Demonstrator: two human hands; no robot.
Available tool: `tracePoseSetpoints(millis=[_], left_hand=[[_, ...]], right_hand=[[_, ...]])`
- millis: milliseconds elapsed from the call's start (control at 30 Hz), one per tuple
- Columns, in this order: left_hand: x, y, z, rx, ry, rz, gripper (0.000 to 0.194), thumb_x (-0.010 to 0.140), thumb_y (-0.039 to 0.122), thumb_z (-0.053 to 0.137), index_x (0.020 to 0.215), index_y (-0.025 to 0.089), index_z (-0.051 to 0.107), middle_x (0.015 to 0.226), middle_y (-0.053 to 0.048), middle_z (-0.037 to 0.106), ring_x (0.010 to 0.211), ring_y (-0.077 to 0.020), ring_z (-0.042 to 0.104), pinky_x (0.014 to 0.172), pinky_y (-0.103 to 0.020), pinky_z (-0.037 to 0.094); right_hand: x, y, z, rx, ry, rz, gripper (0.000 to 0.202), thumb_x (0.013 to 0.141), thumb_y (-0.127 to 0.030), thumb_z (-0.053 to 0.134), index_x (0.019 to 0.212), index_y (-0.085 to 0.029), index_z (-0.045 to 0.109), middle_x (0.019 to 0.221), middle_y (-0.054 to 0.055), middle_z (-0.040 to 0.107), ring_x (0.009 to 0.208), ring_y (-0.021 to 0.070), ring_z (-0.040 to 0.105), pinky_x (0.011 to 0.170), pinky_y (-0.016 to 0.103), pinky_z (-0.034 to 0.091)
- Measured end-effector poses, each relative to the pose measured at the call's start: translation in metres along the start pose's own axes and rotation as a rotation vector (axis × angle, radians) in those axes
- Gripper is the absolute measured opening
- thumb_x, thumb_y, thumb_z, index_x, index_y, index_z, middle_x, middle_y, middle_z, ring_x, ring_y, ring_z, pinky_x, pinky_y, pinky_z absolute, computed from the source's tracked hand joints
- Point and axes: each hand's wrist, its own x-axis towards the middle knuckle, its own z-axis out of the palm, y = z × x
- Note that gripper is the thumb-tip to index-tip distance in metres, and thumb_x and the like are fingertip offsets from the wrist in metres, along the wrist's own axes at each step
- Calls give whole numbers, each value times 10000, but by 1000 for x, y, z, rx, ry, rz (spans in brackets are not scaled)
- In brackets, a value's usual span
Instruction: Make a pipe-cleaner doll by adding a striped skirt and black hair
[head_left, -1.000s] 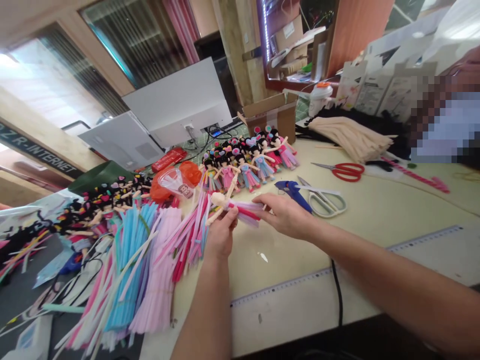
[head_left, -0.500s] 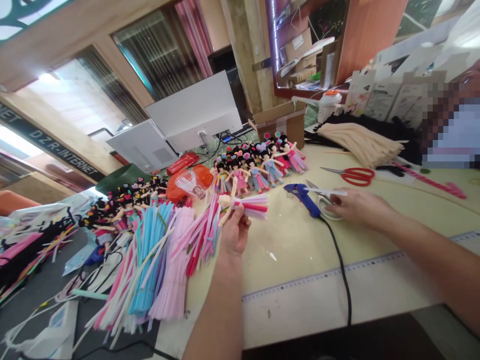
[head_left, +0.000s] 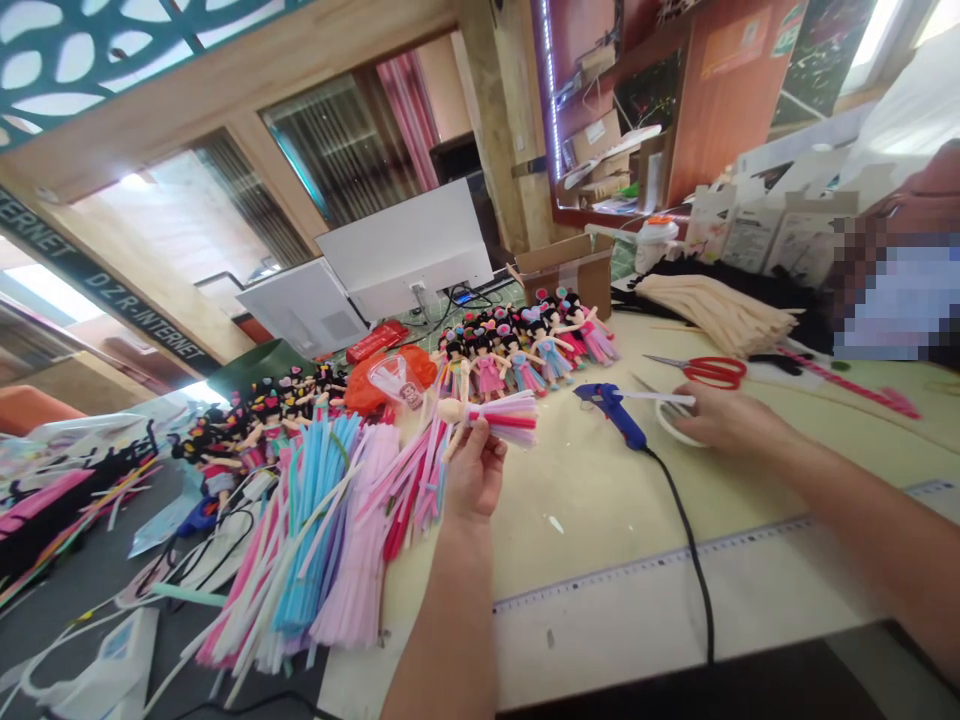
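Observation:
My left hand (head_left: 475, 470) is closed in a pinch on a pipe-cleaner doll (head_left: 495, 418), with a beige head and arms and a pink, red and white skirt pointing right. My right hand (head_left: 724, 425) is closed at the white handles of a pair of scissors (head_left: 673, 420); its fingers partly cover the loops, and the blade points up and left. Just left of that hand, a blue glue gun (head_left: 621, 420) lies on the table, its white glue stick (head_left: 660, 398) reaching toward my fingers.
Finished dolls (head_left: 517, 350) stand in rows behind my left hand. Bundles of pipe cleaners (head_left: 356, 560) lie to the left. Red-handled scissors (head_left: 712, 372) and beige pipe cleaners (head_left: 720, 310) are at the back right. A ruler (head_left: 645, 565) and a black cord (head_left: 686, 550) cross the front.
My right hand has drawn the white-handled scissors slightly right, away from the glue gun. My left hand keeps hold of the doll. The camera view has tilted up a little.

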Motion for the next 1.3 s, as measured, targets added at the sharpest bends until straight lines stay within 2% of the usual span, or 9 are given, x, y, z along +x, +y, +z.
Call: tracePoseSetpoints(millis=[133,200,300,433,600,800,933,1167,1300], left_hand=[[1,6,-1,-49,-8,19,238,576,134,851,676,176,638,574,76,638,491,-42,554,453,-164,392],[1,8,0,-70,-35,25,207,619,130,828,704,182,646,609,71,651,523,-46,571,469,-164,403],[-1,11,3,-105,-65,16,130,713,140,768,759,196,660,671,59,671,566,-51,582,504,-170,427],[-3,18,13,-122,-103,-13,11,821,192,676,813,199,675,717,37,686,575,-48,574,523,-169,439],[-4,32,28,-97,-146,57,80,869,247,619,867,204,687,835,1,720,665,-75,616,559,-180,473],[4,27,26,-48,-120,68,100,875,235,605,857,189,693,836,-19,737,707,-98,660,616,-195,527],[10,12,15,-36,3,102,66,834,158,639,811,193,689,762,8,741,650,-86,671,594,-174,529],[12,3,5,103,27,175,144,675,205,790,763,191,676,726,38,725,648,-77,667,660,-197,538],[15,0,1,154,57,246,237,620,263,832,755,192,650,641,71,653,552,-49,582,528,-176,450]], right_hand=[[-31,-10,-45,561,89,51,355,746,-396,600,1061,-234,571,831,97,614,704,269,568,614,389,425],[-56,-23,-64,858,92,-155,399,708,-506,675,1049,-316,593,950,82,617,811,281,580,656,398,460],[-86,-57,-73,1052,50,-317,487,625,-558,771,1037,-335,640,857,55,616,763,240,578,612,353,474],[-86,-110,-53,1096,-317,-384,488,621,-495,792,1009,-230,661,681,4,547,557,126,487,470,261,396],[-59,-148,-19,1128,-544,-439,455,691,-423,728,1062,-192,604,697,-19,544,610,124,554,532,255,459],[-43,-141,22,1154,-475,-407,449,752,-429,650,1104,-196,496,687,-53,479,573,100,495,546,252,447],[-36,-126,42,1013,-394,-429,405,792,-412,591,1109,-205,448,703,-54,417,594,110,417,570,259,413],[-40,-124,40,739,-462,-467,460,791,-409,599,1167,-209,425,721,-48,408,644,134,425,615,259,391],[-41,-125,42,710,-436,-397,448,794,-441,611,1142,-212,450,696,-50,418,648,142,428,622,270,371]])
